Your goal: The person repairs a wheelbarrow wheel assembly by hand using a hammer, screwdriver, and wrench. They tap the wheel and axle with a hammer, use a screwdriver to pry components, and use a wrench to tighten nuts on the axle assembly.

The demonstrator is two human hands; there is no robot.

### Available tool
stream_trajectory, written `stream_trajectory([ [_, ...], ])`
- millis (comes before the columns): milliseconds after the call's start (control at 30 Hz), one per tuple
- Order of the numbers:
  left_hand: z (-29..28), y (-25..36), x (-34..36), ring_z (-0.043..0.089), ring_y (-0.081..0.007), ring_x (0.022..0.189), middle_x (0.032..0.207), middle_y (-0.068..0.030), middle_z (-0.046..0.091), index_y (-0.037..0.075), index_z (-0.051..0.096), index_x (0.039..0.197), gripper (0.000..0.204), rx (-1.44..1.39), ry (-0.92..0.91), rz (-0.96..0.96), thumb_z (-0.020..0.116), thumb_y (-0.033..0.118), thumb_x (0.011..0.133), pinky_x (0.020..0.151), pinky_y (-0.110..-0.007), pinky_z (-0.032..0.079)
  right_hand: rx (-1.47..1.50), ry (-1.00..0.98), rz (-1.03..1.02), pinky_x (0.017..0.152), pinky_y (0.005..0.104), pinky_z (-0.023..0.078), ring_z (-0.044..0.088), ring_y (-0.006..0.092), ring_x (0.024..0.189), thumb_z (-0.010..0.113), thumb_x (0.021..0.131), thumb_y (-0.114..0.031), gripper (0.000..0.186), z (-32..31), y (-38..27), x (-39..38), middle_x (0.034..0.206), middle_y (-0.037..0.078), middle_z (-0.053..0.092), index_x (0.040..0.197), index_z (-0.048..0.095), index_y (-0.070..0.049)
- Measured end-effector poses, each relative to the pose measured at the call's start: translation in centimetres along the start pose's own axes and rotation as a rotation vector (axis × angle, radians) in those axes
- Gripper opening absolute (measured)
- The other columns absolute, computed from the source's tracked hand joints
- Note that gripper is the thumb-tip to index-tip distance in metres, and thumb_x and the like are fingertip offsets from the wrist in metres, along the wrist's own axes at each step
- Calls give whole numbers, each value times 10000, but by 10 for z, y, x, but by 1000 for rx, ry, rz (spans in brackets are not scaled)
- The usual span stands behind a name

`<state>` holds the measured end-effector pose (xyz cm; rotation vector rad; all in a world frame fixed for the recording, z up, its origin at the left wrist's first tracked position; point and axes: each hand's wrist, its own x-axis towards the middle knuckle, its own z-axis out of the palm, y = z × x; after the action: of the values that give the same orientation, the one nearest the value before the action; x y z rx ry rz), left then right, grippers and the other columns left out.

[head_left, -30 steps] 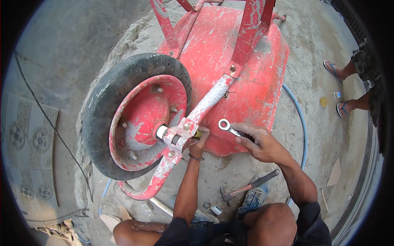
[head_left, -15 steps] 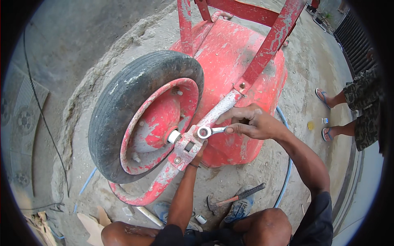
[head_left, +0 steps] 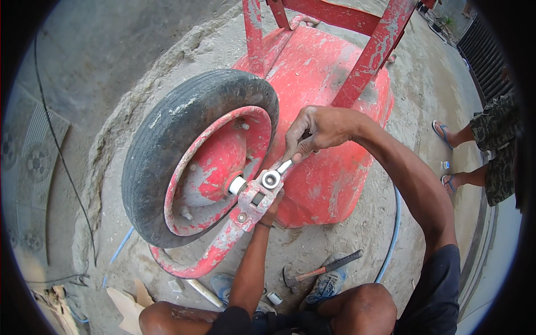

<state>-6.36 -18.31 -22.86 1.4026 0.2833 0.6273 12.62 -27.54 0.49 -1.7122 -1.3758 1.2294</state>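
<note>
An upturned red wheelbarrow (head_left: 329, 195) with chipped paint lies in front of me, its black-tyred wheel (head_left: 146, 151) to the left. A metal bracket (head_left: 252, 207) joins the wheel's axle to the red tube frame. On a bolt at this bracket sits the ring end of a spanner (head_left: 272, 178). My right hand (head_left: 319, 131) pinches the spanner's handle, which points up and to the right. My left hand (head_left: 272, 212) reaches behind the bracket from below; its fingers are hidden there, so I cannot see what they hold.
A hammer (head_left: 321, 272) lies on the ground by my right shoe. A small white cylinder (head_left: 274, 298) and torn cardboard (head_left: 127, 310) lie nearby. A blue hose (head_left: 395, 234) runs at right. Another person's sandalled feet (head_left: 444, 134) stand farther right.
My right hand has swung up and to the left, turning the spanner counterclockwise from pointing right to pointing up-right. The left hand stays behind the bracket.
</note>
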Motion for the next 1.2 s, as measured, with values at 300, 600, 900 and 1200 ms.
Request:
stream_trajectory([
  [300, -8, -5, 1, 551, -103, 734, 792, -9, 590, 41, 607, 808, 93, 168, -90, 83, 646, -4, 736, 680, -244, 448, -152, -108, 59, 619, 267, 451, 577, 100, 653, 707, 716, -66, 120, -13, -23, 27, 699, 18, 657, 832, 700, -38],
  [600, -6, -7, -4, 556, -105, 775, 842, -17, 592, 41, 595, 881, 163, -16, -9, -25, 652, -21, 742, 712, -255, 458, -161, 294, -102, 639, 326, 462, 633, 186, 729, 684, 792, -208, 189, 41, -9, -34, 753, 77, 657, 937, 668, -88],
  [900, -12, -8, -1, 555, -117, 774, 818, -15, 593, 50, 612, 826, 128, 122, -46, 75, 652, -21, 728, 721, -265, 452, -306, 395, -231, 701, 349, 477, 633, 266, 787, 673, 752, -69, 254, 35, -10, -29, 904, 106, 679, 999, 698, -120],
  [1200, -5, -7, 1, 535, -101, 729, 793, -5, 575, 55, 583, 815, 121, 50, -91, 34, 631, -25, 739, 653, -235, 452, -62, 32, 8, 613, 320, 466, 610, 144, 664, 700, 736, -82, 292, 5, 2, -11, 844, 82, 697, 1028, 686, -89],
])
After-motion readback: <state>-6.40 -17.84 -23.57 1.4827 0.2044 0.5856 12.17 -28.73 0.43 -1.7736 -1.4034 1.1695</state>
